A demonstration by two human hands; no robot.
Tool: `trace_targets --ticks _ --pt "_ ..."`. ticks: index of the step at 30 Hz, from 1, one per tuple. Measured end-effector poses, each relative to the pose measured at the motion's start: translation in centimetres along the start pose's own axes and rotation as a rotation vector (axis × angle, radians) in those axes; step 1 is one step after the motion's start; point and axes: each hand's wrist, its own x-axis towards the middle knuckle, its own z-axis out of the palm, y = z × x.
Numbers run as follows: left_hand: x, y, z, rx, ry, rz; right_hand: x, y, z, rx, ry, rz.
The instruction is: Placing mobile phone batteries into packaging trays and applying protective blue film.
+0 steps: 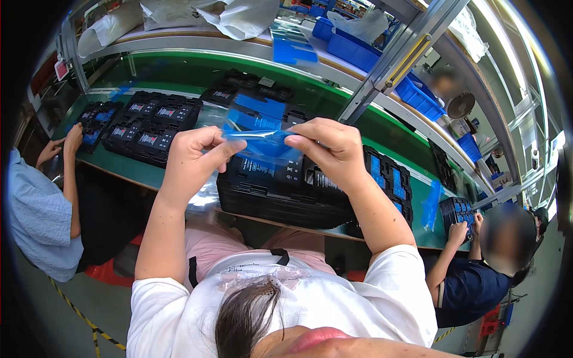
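Note:
Between my two hands stretches a clear blue plastic film (265,148), creased and shiny along its upper edge. My left hand (200,154) pinches its left end between thumb and fingers. At the other end, the thumb and fingertips of my right hand (331,148) close on the film. Just below it stands a stack of black plastic trays (268,200), which holds black flat packs with printed labels. Beyond the film lie bright blue labelled panels (256,107), partly covered by it.
More black trays of packs (155,128) stand left on the green bench; others with blue-covered packs (388,182) sit right. A blue film strip (431,206) hangs near the right edge. Co-workers handle trays on both sides. Blue bins (352,48) and plastic bags (239,17) occupy the shelf above.

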Motion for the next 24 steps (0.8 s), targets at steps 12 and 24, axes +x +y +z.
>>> trace_targets --ticks 12,24 --pt "-1.7 -2.6 -3.2 -0.106 0.422 0.114 -1.2 0.1 -1.2 0.453 0.192 0.874" --pt "-2.7 -3.4 -4.2 -0.084 0.458 0.124 -0.8 0.4 0.4 0.454 -0.129 1.055"
